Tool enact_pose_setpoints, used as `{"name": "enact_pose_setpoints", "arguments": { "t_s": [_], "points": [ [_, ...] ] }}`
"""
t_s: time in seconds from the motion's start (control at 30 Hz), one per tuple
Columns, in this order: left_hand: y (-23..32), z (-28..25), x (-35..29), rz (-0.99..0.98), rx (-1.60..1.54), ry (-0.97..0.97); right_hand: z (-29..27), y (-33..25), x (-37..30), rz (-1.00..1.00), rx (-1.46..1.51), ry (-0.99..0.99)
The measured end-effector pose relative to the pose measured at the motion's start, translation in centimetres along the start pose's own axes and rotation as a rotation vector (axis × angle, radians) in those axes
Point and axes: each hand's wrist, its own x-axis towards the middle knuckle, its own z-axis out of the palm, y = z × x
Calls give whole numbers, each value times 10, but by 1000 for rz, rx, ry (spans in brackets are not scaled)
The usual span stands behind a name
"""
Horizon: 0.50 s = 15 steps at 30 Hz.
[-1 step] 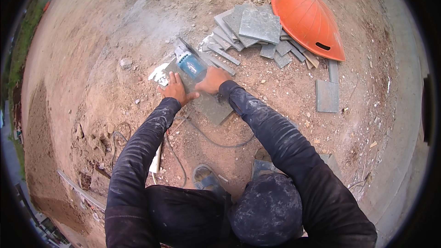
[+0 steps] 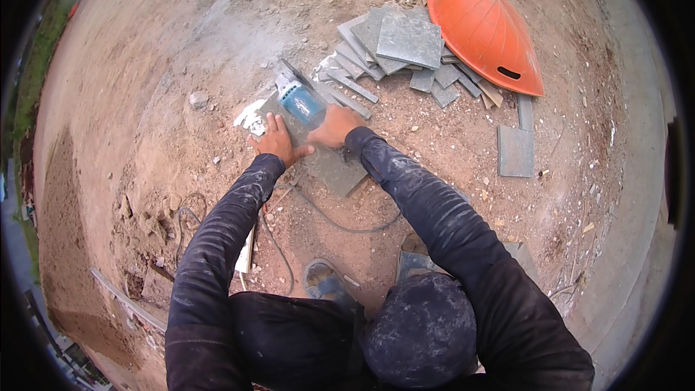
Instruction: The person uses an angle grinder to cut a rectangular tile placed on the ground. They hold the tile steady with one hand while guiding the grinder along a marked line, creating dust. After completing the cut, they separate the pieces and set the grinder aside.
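My right hand (image 2: pixel 336 127) is wrapped round the rear of a blue angle grinder (image 2: pixel 301 103). The tool's silver head and disc are at its far end, over a grey stone tile (image 2: pixel 335 172) lying on the ground. My left hand (image 2: pixel 276 143) rests on the tile to the left of the grinder, fingers stretched out and thumb toward the tool. It holds nothing. Pale dust drifts past the grinder's head, and the disc's contact with the tile is hard to make out. A narrow cut strip (image 2: pixel 352 85) lies just right of the head.
Grey tiles (image 2: pixel 410 40) are heaped at the far right, against an upturned orange tub (image 2: pixel 486 35). Another tile (image 2: pixel 515 150) lies apart on the right. A dark cable (image 2: pixel 347 229) loops over the dirt before my sandals (image 2: pixel 326 280). A concrete edge (image 2: pixel 637 195) runs along the right.
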Motion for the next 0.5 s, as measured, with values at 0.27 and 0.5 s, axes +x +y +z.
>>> {"name": "enact_pose_setpoints", "arguments": {
  "t_s": [0.27, 0.5],
  "points": [
    [0, -2, 0, -8, 3, -19, 0, 1, -1, 10, 14, -7],
    [1, -3, -1, -12, 0, -18, 0, 3, -1, 18, 8, -20]
  ]
}}
